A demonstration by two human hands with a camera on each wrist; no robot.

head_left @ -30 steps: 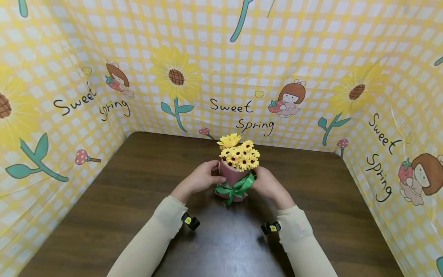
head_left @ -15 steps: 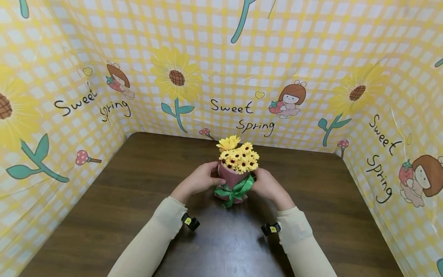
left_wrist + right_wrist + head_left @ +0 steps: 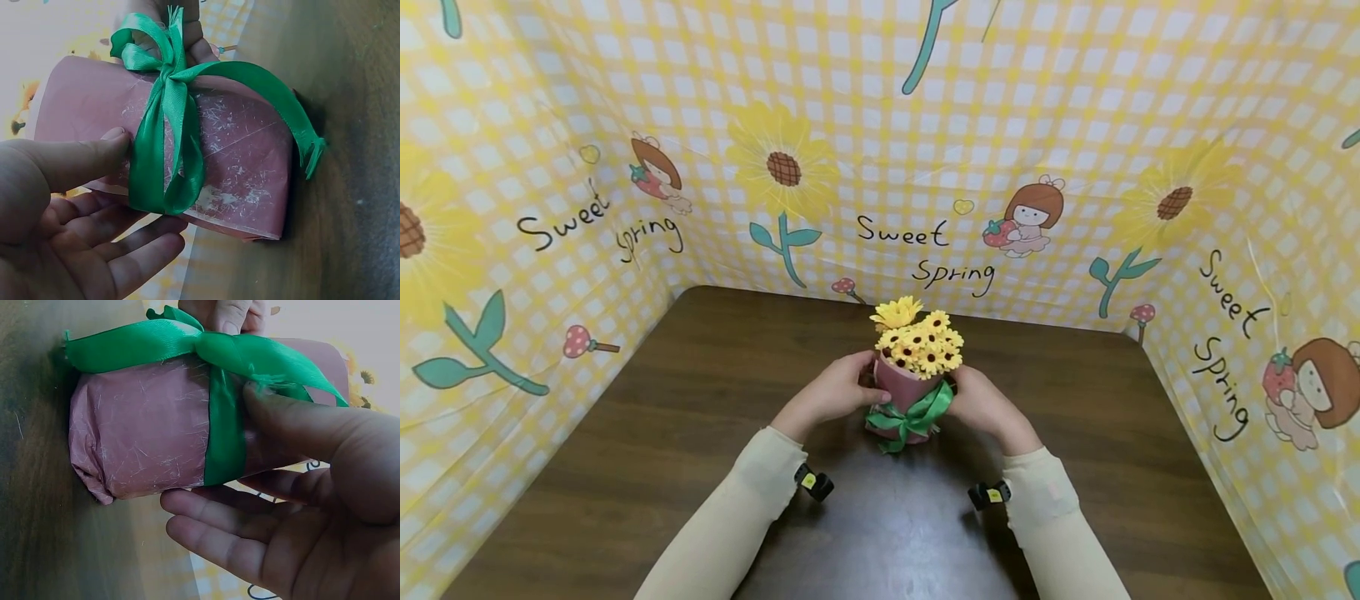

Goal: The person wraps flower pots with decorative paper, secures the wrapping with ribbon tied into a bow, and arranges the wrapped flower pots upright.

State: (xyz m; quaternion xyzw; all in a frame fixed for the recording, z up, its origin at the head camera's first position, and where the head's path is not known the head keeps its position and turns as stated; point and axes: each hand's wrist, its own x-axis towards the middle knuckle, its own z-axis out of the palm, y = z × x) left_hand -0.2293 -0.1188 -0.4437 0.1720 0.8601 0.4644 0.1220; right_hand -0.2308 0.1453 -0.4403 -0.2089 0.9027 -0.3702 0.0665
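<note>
A small bouquet of yellow flowers (image 3: 921, 346) in pink wrapping paper (image 3: 901, 383) stands on the table between my hands. Round its lower part a green satin ribbon (image 3: 165, 144) is tied in a bow. My left hand (image 3: 829, 390) grips the left side, its thumb (image 3: 87, 161) on the wrapper just above the ribbon and its fingers reaching round the side. From the right, my right hand (image 3: 988, 408) holds the bouquet, its thumb (image 3: 294, 422) against the bow and its fingers along the far side. Fine pale fibres cling to the paper (image 3: 147, 437).
A dark wooden table (image 3: 880, 533) lies under everything. Yellow checked cloth walls (image 3: 880, 150) printed with flowers and lettering enclose its back and both sides. Black wrist cameras (image 3: 814, 482) sit at both cuffs.
The bouquet has shifted slightly, its flowers now a little lower in the head view. Both hands keep hold of it and have hardly moved.
</note>
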